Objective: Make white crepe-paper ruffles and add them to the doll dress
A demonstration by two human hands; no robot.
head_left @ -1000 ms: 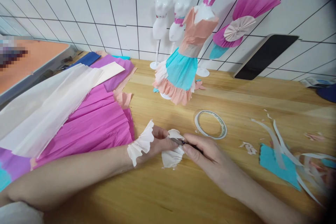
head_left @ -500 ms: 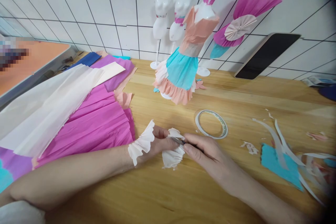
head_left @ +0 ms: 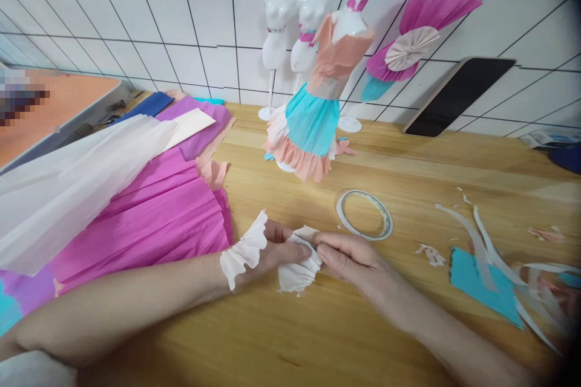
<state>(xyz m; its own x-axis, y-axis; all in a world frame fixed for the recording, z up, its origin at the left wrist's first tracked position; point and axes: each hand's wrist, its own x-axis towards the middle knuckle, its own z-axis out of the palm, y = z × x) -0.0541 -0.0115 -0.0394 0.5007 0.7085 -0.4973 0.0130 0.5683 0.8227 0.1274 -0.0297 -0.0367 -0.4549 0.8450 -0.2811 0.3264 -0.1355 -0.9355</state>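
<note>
You have bright, even light, glinting on the white dress forms (head_left: 278,7). Your view blurs and darkens at the right edge; a far-left patch is pixelated.

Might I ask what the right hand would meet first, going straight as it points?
The right hand would likely meet the pleated white paper in the left hand, though depth is unclear.
</note>
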